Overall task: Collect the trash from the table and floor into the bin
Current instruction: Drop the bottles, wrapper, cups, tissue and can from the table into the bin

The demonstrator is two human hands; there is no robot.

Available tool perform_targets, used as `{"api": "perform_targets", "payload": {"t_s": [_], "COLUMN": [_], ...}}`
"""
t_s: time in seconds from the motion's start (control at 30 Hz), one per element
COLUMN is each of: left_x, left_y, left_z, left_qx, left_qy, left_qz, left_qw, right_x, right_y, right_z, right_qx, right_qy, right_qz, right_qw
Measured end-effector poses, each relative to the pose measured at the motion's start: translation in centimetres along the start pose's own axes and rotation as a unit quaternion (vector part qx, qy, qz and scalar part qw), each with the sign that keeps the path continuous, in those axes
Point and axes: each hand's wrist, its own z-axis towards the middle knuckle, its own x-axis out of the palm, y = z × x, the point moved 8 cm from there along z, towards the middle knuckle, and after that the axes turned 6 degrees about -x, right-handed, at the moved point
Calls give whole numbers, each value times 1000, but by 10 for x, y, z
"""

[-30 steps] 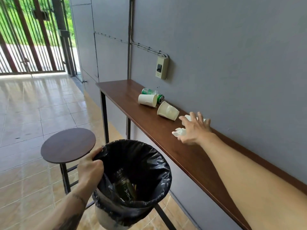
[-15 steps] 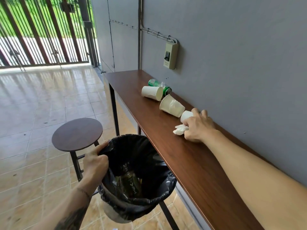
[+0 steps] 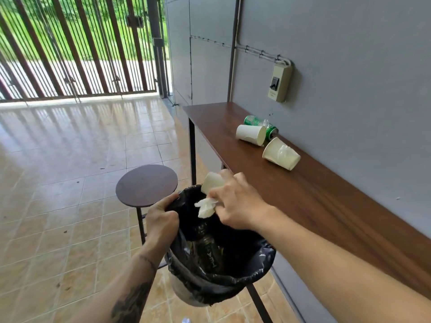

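Along the grey wall, the table [image 3: 326,194] still carries two paper cups [image 3: 281,153] and a green can [image 3: 253,120] far right, while the right hand [image 3: 238,203] grips a cup and tissue [image 3: 206,206] over the bin [image 3: 221,264], whose rim the left hand [image 3: 161,217] clutches

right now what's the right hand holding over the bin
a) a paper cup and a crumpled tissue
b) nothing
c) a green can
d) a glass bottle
a: the right hand grips a paper cup and a crumpled tissue above the bin; the green can lies on the table.
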Motion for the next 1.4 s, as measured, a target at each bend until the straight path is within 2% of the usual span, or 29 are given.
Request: {"api": "perform_targets", "payload": {"t_s": [0.1, 0.27, 0.33, 0.5, 0.67, 0.8, 0.9, 1.03, 1.17, 1.27, 1.4], "left_x": [-19, -38, -44, -63, -40, -24, -10, 11, 29, 29, 15], "left_y": [2, 7, 3, 14, 3, 0, -2, -13, -25, -23, -17], "left_z": [7, 13, 15, 33, 40, 46, 48, 59, 62, 61, 64], "left_qx": [-9, -17, -10, -4, 9, 10, 4, 15, 18, 14, 7], "left_qy": [-16, -27, -23, -13, 12, 15, 11, 1, -22, -39, -72], "left_qz": [-10, -1, 3, 3, -9, -8, -10, -12, -14, -10, -12], "left_qw": [1000, 999, 1000, 1000, 1000, 1000, 1000, 1000, 999, 999, 997], "right_x": [34, 74, 72, 30, -46, -66, -63, -60, -75, -76, -65], "right_y": [17, 22, 25, 13, -79, -145, -183, -218, -229, -199, -115], "right_z": [10, 17, 24, 36, 16, -3, -6, 4, 10, 23, 60], "right_qx": [-10, 25, 38, 63, 208, 301, 327, 306, 242, 149, -1], "right_qy": [43, 132, 111, -16, -120, -128, -112, -117, -202, -253, -200], "right_qz": [-26, -33, -31, -34, -64, -65, -48, -20, -24, 32, 121], "right_qw": [999, 990, 993, 997, 969, 943, 937, 945, 949, 955, 972]}}
